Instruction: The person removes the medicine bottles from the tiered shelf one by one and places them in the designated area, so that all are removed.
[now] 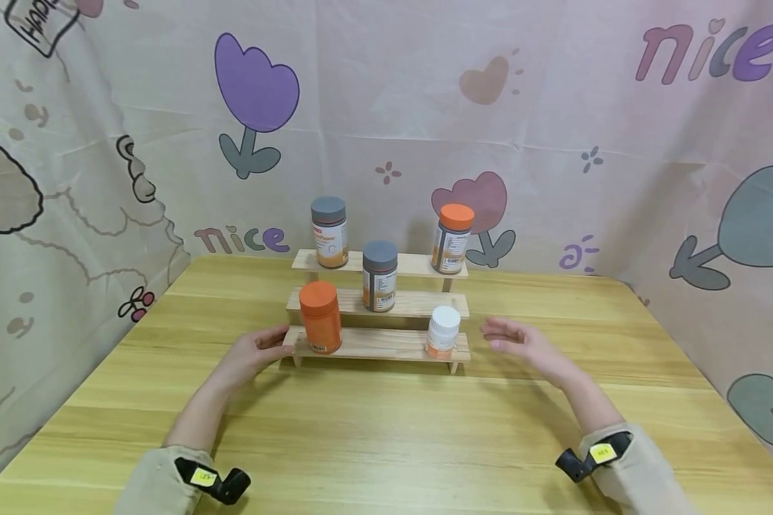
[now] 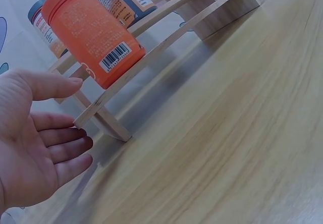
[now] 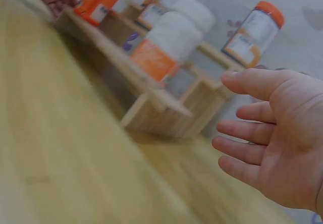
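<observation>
Your left hand [image 1: 245, 359]: at the left end of the three-tier wooden shelf [image 1: 386, 345], thumb spread from gently bent fingers; you cannot tell whether they touch the lowest board.
Your right hand [image 1: 528, 347]: relaxed and spread, just beside the shelf's right end, holding nothing.
Lowest board: orange bottle [image 1: 322, 325] on the left, white bottle [image 1: 443, 335] on the right.
Middle board: one grey-lidded bottle [image 1: 380, 282].
Top board: another grey-lidded bottle at left, an orange-lidded bottle [image 1: 453, 243] at right.
Left wrist view only: the orange bottle's barcode [image 2: 115, 56] reads as clear stripes.
Right wrist view: blurred, yet you see gaps between your right fingers, hard to make out from the head.
Table [image 1: 386, 436]: yellowish wood grain, the shelf standing towards its far edge.
Room: pale cloth [image 1: 373, 86] behind, printed with tulips, hearts and "nice".
</observation>
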`<action>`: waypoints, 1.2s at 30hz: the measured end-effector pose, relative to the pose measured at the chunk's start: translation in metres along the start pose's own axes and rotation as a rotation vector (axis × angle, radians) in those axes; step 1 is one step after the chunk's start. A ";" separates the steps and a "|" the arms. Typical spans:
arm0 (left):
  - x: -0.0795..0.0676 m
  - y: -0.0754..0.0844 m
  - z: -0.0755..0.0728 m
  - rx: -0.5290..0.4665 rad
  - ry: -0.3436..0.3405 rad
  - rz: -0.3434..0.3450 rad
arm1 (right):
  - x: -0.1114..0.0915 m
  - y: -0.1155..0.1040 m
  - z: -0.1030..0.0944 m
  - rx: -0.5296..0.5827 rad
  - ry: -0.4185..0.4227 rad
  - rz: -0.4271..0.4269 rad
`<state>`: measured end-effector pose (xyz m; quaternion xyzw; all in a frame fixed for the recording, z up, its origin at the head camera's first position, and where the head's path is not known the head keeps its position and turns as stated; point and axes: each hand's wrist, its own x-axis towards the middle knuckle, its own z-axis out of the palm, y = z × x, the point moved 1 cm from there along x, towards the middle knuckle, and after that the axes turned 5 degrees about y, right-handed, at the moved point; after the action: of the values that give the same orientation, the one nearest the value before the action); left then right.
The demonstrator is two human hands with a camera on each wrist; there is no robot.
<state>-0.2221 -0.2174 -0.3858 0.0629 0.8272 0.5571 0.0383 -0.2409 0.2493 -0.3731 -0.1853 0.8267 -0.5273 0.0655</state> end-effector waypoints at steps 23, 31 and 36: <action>0.001 -0.005 0.000 0.027 0.036 0.019 | 0.073 -0.098 -0.035 0.058 0.338 -0.060; 0.000 -0.003 0.000 0.022 0.039 0.015 | 0.104 -0.115 -0.024 0.076 0.367 -0.083; -0.001 -0.003 0.002 0.016 0.047 0.025 | 0.114 -0.119 -0.015 0.002 0.401 -0.098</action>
<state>-0.2214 -0.2171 -0.3895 0.0605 0.8314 0.5522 0.0115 -0.3227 0.1746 -0.2497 -0.1164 0.8125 -0.5572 -0.1260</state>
